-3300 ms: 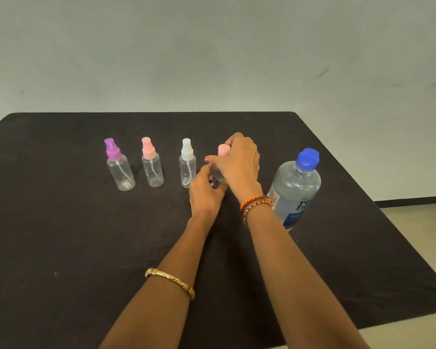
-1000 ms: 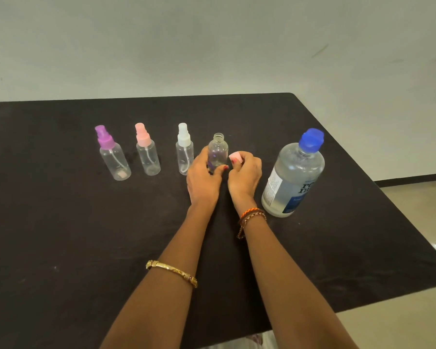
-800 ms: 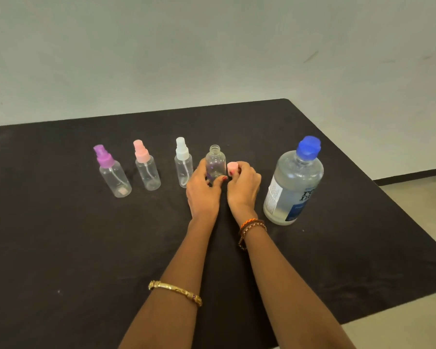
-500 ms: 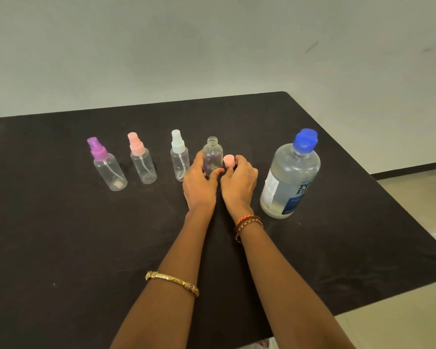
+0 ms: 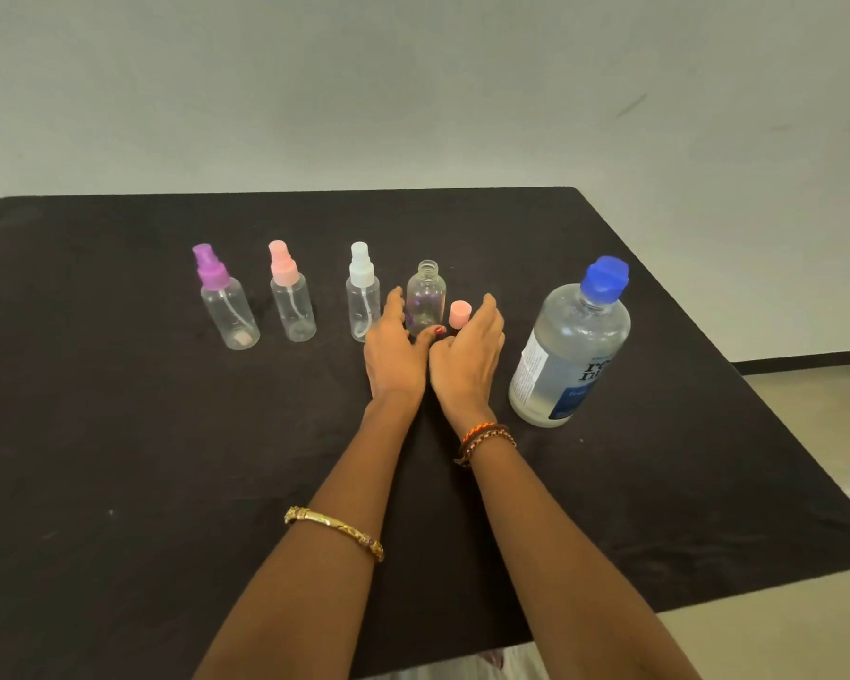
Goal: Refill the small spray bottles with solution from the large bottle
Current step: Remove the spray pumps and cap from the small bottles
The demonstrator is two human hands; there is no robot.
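Both hands had loosened since half a second earlier: the right hand (image 5: 467, 358), which had been curled round the pink spray cap (image 5: 460, 314), now lay with fingers relaxed and spread, and the cap stood by itself on the black table (image 5: 119, 458), just past the fingertips and apparently clear of them. The left hand (image 5: 393, 353) had also eased off the uncapped small bottle (image 5: 425, 296); its fingers were straight, reaching along the bottle's left side, and contact could not be judged. That open bottle stood upright between the two hands, its bare threaded neck showing, with the cap just to its right. To its left stood three more small bottles in a row, capped in white (image 5: 362, 299), pink (image 5: 290, 299) and purple (image 5: 224, 304), all upright and apart from each other. The large bottle (image 5: 570, 350), blue cap in place, stood upright to the right of the right hand, near but not touching it.
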